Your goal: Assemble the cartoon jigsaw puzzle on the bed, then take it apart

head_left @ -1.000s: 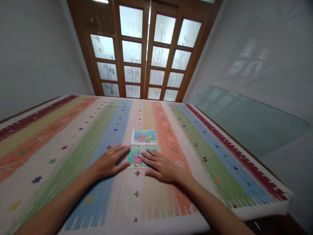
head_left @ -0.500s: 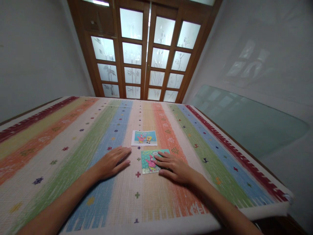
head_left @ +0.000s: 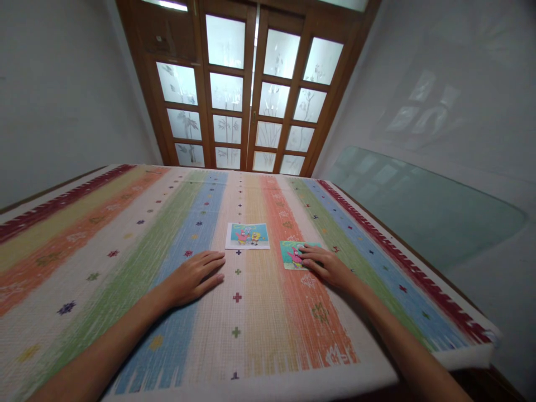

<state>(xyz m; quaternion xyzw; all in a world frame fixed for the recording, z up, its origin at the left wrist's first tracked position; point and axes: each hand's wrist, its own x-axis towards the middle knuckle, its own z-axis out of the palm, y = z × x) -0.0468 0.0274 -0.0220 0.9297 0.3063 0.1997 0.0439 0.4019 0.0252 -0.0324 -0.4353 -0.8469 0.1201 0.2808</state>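
A small cartoon jigsaw puzzle [head_left: 292,254] with a green background lies on the striped cloth, right of centre. My right hand [head_left: 325,266] rests flat on its right part, fingers stretched out, covering about half of it. A picture card [head_left: 247,235] with a blue cartoon scene lies a little to the left and farther back. My left hand [head_left: 196,277] lies flat on the cloth below and left of the card, fingers out, touching neither item.
The table is covered by a cloth [head_left: 125,245] in coloured stripes with small cross marks. Its right edge [head_left: 419,268] and front edge are close. A wooden door with frosted glass panes [head_left: 251,89] stands behind the table. A glass sheet [head_left: 419,206] leans against the right wall.
My right hand has slid the puzzle from in front of the card to the right and slightly back. My left hand has stayed in place, off the puzzle.
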